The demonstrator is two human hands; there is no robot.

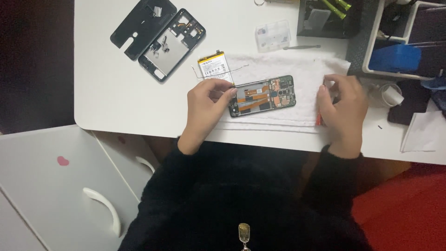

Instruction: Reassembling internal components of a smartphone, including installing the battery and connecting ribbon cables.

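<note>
The fingers of the left hand (207, 104) are bent and drawn together, their tips pressing the left end of an opened phone body (263, 96), whose circuit board and orange flex cables lie bare. The fingers of the right hand (343, 104) curl shut around a slim red tool (319, 116), held upright just off the phone's right end. The phone lies on a white cloth (283, 65) near the front edge of the bench (116, 93), about midway along it.

A loose battery (214, 66) sits touching the cloth's left side, thin wires trailing from it. Toward the bench's back left corner lie a black back cover (139, 25) and a mid-frame (174, 44), side by side. A small clear parts box (272, 35) and tweezers (302, 47) rest toward the back edge.

Risks, as I judge them: a slip of the tool could tear a bare flex cable; pressing on only one end may let the phone pivot on the soft cloth; the battery could be nicked by a sleeve or by the tool.

Count: one phone body, one battery, one cover, one frame, one box, one tweezers, one red tool.
</note>
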